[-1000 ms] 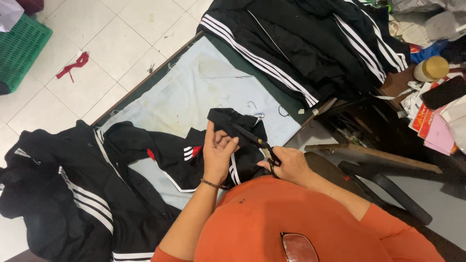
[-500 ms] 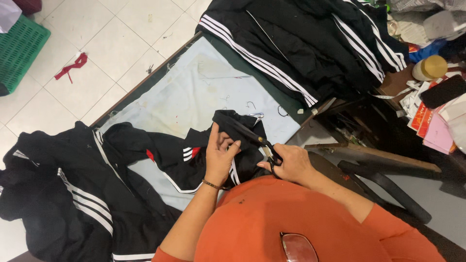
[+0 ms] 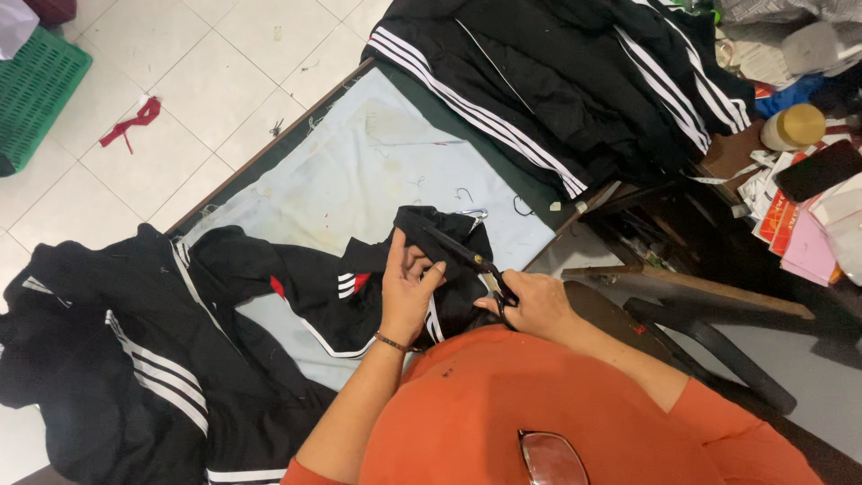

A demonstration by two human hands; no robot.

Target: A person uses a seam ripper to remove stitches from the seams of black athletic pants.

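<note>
A black jacket with white stripes and red patches point(image 3: 314, 283) lies across the pale blue table top point(image 3: 359, 171). My left hand point(image 3: 407, 287) presses and pinches a fold of this jacket near its collar. My right hand point(image 3: 530, 304) grips black scissors point(image 3: 467, 256), whose blades point up-left over the fold beside my left fingers. The rest of the jacket hangs off the table's left edge point(image 3: 108, 359).
A pile of black striped jackets point(image 3: 557, 81) covers the table's far end. A green crate point(image 3: 36, 90) and a red scrap point(image 3: 133, 121) are on the tiled floor. Clutter with a yellow-capped jar point(image 3: 795, 126) and a dark phone point(image 3: 822, 171) sits right.
My left hand's fingers have shifted slightly on the fold, with the index finger raised. The scissors stay in nearly the same place over the fabric.
</note>
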